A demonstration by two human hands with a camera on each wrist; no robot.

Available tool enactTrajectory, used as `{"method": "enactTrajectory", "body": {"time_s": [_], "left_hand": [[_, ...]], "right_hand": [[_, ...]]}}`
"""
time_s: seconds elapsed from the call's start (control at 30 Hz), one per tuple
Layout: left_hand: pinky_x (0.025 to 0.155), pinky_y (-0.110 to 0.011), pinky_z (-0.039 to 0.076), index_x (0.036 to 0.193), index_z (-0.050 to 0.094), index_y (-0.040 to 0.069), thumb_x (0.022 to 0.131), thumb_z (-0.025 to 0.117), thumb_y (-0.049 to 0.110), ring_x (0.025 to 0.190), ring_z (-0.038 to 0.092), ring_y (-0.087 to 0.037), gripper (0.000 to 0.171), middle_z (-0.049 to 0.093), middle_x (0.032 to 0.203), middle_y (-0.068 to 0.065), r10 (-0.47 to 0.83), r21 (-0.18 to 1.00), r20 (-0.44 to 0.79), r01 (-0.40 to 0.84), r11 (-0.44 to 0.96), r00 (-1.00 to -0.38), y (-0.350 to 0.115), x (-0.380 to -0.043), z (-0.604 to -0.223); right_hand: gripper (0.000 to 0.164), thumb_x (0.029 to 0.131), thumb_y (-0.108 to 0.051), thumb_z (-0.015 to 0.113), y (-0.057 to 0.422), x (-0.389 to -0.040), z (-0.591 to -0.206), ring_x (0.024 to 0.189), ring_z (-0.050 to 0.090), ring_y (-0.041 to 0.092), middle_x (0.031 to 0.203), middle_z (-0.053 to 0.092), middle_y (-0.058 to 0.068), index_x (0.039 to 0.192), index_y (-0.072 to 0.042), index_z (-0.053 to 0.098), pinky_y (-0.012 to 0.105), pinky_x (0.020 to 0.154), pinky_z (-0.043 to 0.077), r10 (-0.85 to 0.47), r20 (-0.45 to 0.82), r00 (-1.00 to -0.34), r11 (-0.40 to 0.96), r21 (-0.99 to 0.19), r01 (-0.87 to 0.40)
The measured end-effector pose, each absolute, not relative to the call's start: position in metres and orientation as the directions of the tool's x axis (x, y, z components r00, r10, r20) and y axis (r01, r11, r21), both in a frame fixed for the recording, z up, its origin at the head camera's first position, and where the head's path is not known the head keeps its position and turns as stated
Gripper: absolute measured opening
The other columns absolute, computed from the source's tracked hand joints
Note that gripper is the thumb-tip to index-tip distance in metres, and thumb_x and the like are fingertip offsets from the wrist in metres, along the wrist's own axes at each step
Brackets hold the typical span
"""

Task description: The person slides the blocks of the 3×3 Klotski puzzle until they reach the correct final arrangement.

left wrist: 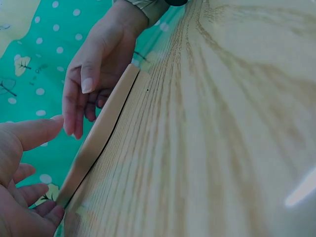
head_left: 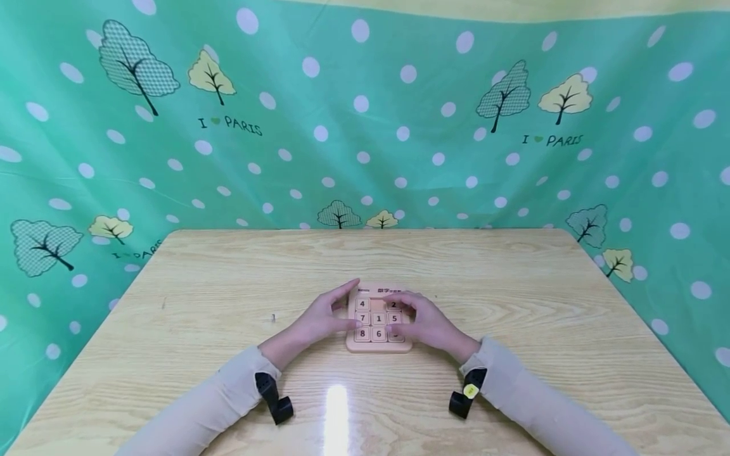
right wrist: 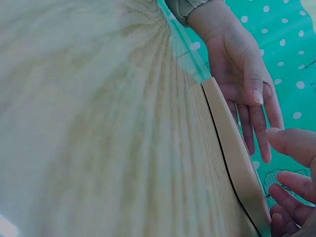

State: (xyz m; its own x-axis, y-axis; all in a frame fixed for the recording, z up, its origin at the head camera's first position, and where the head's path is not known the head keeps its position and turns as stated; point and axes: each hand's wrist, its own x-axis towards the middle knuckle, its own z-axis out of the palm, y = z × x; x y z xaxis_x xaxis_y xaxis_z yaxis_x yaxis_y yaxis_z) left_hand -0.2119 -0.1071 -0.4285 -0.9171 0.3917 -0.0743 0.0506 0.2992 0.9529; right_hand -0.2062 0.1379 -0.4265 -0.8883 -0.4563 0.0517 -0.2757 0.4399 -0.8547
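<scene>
A pale pink sliding number puzzle (head_left: 379, 348) lies flat on the table, with square tiles in rows and a gap in the top row between 4 and 2. My left hand (head_left: 319, 318) is at its left side, thumb by tiles 7 and 8, index finger reaching along the upper left edge. From the right comes my right hand (head_left: 429, 322), its index finger over the top row near the gap and its thumb by the lower right tiles, partly covering one. In the left wrist view only the side of the puzzle (left wrist: 101, 133) shows; its tiles are hidden.
The wooden table (head_left: 228, 278) extends around the puzzle, with a bright light reflection (head_left: 336, 418) near the front. A green dotted curtain (head_left: 365, 152) hangs behind and at both sides. Black wrist cameras (head_left: 275, 399) are strapped over both sleeves.
</scene>
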Motion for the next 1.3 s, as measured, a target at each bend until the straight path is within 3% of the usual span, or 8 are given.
{"method": "enactTrajectory", "body": {"time_s": [0.37, 0.73, 1.3], "left_hand": [[0.116, -0.043, 0.014, 0.148, 0.031, 0.016, 0.072, 0.08, 0.01, 0.141, 0.022, -0.027, 0.091, 0.028, 0.153, -0.006, 0.439, 0.931, -0.095, 0.077, 0.357, -0.893, -0.107, -0.217, -0.426], [0.117, -0.039, 0.012, 0.147, 0.028, 0.006, 0.07, 0.081, 0.011, 0.143, 0.018, -0.023, 0.093, 0.022, 0.155, -0.006, 0.467, 0.904, -0.086, 0.129, 0.408, -0.88, -0.112, -0.216, -0.428], [0.117, -0.04, 0.01, 0.147, 0.026, 0.004, 0.073, 0.08, 0.014, 0.143, 0.015, -0.023, 0.093, 0.02, 0.155, -0.007, 0.5, 0.9, -0.061, 0.169, 0.402, -0.864, -0.115, -0.216, -0.434]], "right_hand": [[0.046, 0.077, -0.018, 0.077, 0.134, -0.208, -0.431, 0.122, 0.047, 0.029, 0.125, 0.059, 0.005, 0.121, -0.01, 0.063, 0.05, 0.107, 0.031, -0.42, 0.097, -0.902, 0.443, -0.846, -0.298], [0.044, 0.077, -0.015, 0.077, 0.131, -0.21, -0.436, 0.121, 0.049, 0.028, 0.124, 0.06, 0.006, 0.119, -0.009, 0.064, 0.048, 0.107, 0.033, -0.405, 0.108, -0.908, 0.425, -0.857, -0.292], [0.039, 0.075, -0.013, 0.078, 0.126, -0.21, -0.437, 0.117, 0.05, 0.026, 0.121, 0.062, 0.005, 0.113, -0.009, 0.068, 0.047, 0.104, 0.035, -0.361, 0.129, -0.924, 0.441, -0.849, -0.29]]}}
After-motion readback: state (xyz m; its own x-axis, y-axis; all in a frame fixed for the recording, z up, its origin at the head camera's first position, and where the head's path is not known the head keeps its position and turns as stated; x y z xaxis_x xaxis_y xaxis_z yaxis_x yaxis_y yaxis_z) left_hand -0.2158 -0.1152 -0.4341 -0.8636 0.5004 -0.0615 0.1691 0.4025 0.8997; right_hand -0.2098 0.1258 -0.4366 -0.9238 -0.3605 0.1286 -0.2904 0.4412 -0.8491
